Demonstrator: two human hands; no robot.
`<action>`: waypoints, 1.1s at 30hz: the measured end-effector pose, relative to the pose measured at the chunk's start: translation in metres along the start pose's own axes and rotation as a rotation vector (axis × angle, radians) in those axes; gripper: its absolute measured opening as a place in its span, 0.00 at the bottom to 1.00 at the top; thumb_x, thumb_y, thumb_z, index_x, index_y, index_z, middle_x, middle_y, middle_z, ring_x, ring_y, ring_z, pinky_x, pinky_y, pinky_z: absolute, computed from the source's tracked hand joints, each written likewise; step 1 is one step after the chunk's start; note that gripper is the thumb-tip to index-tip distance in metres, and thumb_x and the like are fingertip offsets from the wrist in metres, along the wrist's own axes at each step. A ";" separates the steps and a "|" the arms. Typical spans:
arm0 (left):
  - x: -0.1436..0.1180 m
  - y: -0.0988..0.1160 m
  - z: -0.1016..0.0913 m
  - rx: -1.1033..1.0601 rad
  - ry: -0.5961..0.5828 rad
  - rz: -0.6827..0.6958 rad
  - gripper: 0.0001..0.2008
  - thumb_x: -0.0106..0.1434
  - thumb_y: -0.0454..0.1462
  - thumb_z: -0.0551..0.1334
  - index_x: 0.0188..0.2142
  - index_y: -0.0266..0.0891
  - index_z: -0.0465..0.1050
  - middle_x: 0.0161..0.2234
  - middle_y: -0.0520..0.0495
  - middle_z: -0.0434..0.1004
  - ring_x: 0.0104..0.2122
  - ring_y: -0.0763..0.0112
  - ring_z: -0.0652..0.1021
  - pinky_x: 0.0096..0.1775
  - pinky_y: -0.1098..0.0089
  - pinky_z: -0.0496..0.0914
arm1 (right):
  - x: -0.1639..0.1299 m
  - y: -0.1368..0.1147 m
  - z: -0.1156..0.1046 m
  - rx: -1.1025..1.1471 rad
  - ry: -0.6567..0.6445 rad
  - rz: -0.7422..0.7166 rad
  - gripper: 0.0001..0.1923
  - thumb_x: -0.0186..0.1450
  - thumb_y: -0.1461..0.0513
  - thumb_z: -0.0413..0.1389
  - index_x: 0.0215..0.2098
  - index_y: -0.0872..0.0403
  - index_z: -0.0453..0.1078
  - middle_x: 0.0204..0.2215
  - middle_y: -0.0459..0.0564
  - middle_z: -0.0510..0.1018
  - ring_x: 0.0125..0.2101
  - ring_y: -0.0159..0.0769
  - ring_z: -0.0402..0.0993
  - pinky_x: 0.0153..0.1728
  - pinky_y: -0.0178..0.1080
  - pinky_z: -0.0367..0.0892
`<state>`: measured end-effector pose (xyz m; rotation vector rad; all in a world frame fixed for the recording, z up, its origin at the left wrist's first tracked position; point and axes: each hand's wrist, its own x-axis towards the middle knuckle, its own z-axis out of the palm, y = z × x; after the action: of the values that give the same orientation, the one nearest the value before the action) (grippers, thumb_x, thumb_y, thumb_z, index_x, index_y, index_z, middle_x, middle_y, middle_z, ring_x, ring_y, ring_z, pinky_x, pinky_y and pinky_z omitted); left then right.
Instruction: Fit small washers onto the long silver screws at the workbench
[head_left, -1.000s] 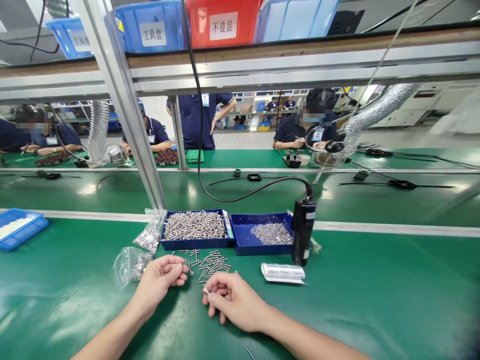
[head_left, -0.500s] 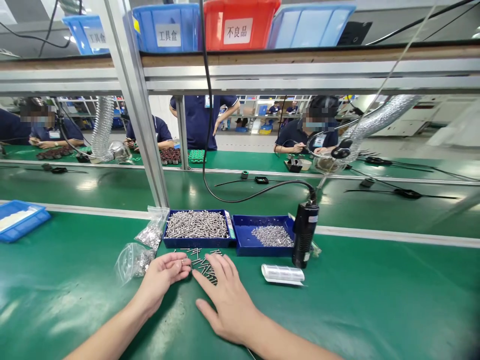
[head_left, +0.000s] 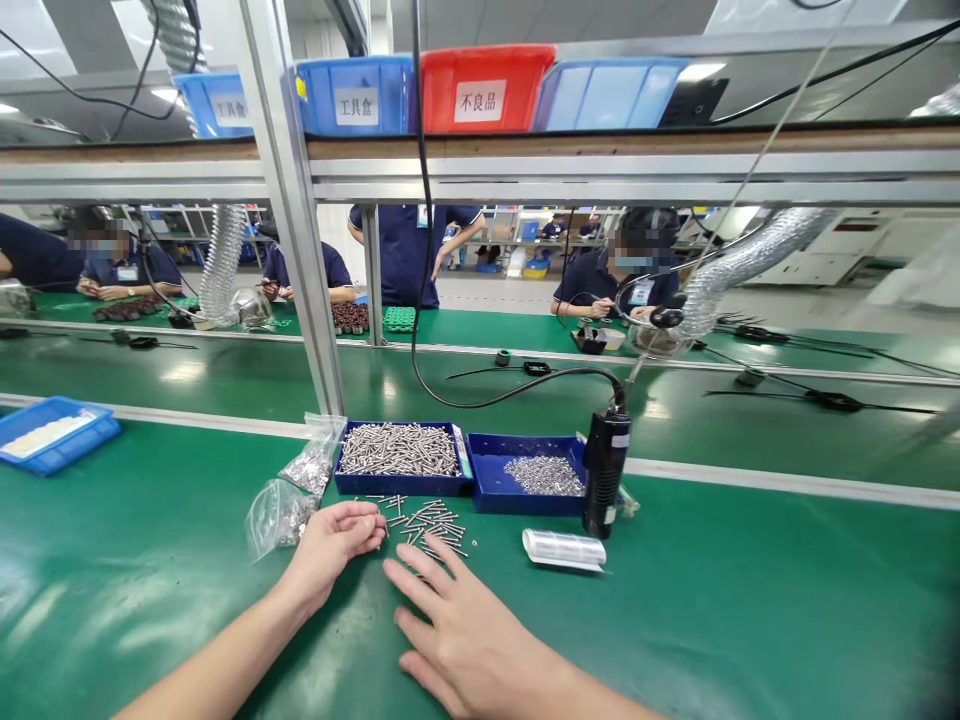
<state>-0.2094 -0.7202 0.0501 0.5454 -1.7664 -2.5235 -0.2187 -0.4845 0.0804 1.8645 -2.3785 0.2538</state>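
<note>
My left hand [head_left: 330, 550] rests on the green mat with its fingers curled together; whether a small part sits in the fingertips I cannot tell. My right hand [head_left: 461, 630] lies flat, fingers spread, holding nothing, just short of a loose pile of silver screws [head_left: 424, 522] on the mat. Behind the pile stand two blue trays: the left tray [head_left: 397, 484] is full of long screws, the right tray [head_left: 491, 492] holds small silver parts.
A black electric screwdriver [head_left: 604, 475] hangs on a cable beside the right tray. A white roll [head_left: 564, 548] lies in front of it. Clear bags of screws [head_left: 289, 500] sit at the left. A blue bin [head_left: 52, 440] is far left. People work across the conveyor.
My right hand, curled a second ago, opened flat, reached to the screw pile and has now drawn back toward me. My left hand stayed in place. The view tilted up slightly.
</note>
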 end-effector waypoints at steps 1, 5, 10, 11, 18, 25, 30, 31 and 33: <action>0.001 -0.001 -0.001 0.012 -0.002 0.001 0.30 0.41 0.45 0.81 0.38 0.29 0.79 0.36 0.34 0.85 0.32 0.66 0.83 0.40 0.69 0.77 | -0.004 -0.002 -0.005 0.020 -0.048 0.080 0.18 0.72 0.53 0.50 0.49 0.57 0.73 0.59 0.62 0.70 0.61 0.55 0.63 0.60 0.58 0.61; 0.000 -0.005 0.001 0.060 -0.023 0.013 0.30 0.42 0.48 0.80 0.38 0.30 0.78 0.36 0.35 0.84 0.32 0.67 0.82 0.39 0.69 0.77 | -0.020 -0.005 -0.021 0.038 -0.485 0.527 0.24 0.53 0.53 0.70 0.42 0.60 0.77 0.37 0.61 0.81 0.36 0.55 0.79 0.37 0.48 0.75; -0.008 -0.007 0.008 0.112 -0.060 -0.002 0.29 0.44 0.49 0.79 0.39 0.30 0.77 0.36 0.36 0.84 0.31 0.68 0.81 0.38 0.69 0.76 | -0.024 0.001 -0.030 0.083 -0.698 0.512 0.03 0.56 0.69 0.65 0.27 0.56 0.77 0.27 0.54 0.82 0.33 0.50 0.82 0.34 0.41 0.71; -0.010 -0.007 0.010 0.122 -0.067 -0.005 0.29 0.44 0.49 0.78 0.39 0.31 0.77 0.36 0.37 0.84 0.31 0.68 0.81 0.37 0.69 0.76 | -0.022 0.003 -0.029 0.087 -0.666 0.495 0.03 0.58 0.69 0.63 0.28 0.56 0.77 0.28 0.55 0.83 0.33 0.50 0.82 0.34 0.41 0.70; -0.023 -0.008 0.018 0.160 -0.179 -0.087 0.27 0.46 0.48 0.78 0.38 0.31 0.76 0.34 0.39 0.84 0.28 0.71 0.80 0.33 0.71 0.75 | -0.002 0.015 0.017 0.365 0.040 0.517 0.04 0.69 0.67 0.50 0.40 0.55 0.67 0.35 0.52 0.78 0.35 0.41 0.76 0.33 0.39 0.65; -0.026 -0.015 0.020 0.175 -0.260 -0.140 0.22 0.50 0.47 0.77 0.34 0.32 0.76 0.29 0.44 0.81 0.26 0.74 0.78 0.31 0.73 0.74 | 0.007 0.020 0.048 0.866 0.412 0.514 0.05 0.69 0.63 0.55 0.34 0.53 0.69 0.30 0.45 0.77 0.29 0.32 0.71 0.31 0.33 0.64; -0.025 -0.020 0.020 0.218 -0.278 -0.070 0.21 0.54 0.48 0.75 0.36 0.33 0.75 0.28 0.45 0.80 0.26 0.72 0.78 0.31 0.72 0.73 | 0.007 0.023 0.049 0.924 0.422 0.514 0.04 0.68 0.63 0.57 0.33 0.53 0.71 0.29 0.44 0.77 0.29 0.31 0.71 0.31 0.32 0.65; -0.026 -0.019 0.020 0.232 -0.284 -0.056 0.21 0.55 0.48 0.74 0.37 0.33 0.75 0.28 0.45 0.80 0.26 0.72 0.78 0.31 0.72 0.73 | 0.007 0.023 0.049 0.933 0.424 0.515 0.04 0.67 0.63 0.57 0.33 0.53 0.71 0.29 0.44 0.78 0.28 0.30 0.71 0.31 0.32 0.65; -0.026 -0.018 0.020 0.257 -0.298 -0.037 0.21 0.56 0.48 0.73 0.38 0.33 0.75 0.29 0.45 0.81 0.26 0.72 0.78 0.31 0.72 0.73 | 0.007 0.023 0.049 0.949 0.439 0.525 0.04 0.67 0.63 0.57 0.33 0.53 0.72 0.29 0.44 0.78 0.28 0.30 0.71 0.30 0.32 0.65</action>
<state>-0.1873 -0.6903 0.0467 0.2132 -2.2197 -2.5265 -0.2420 -0.4952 0.0319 1.0819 -2.5187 1.8686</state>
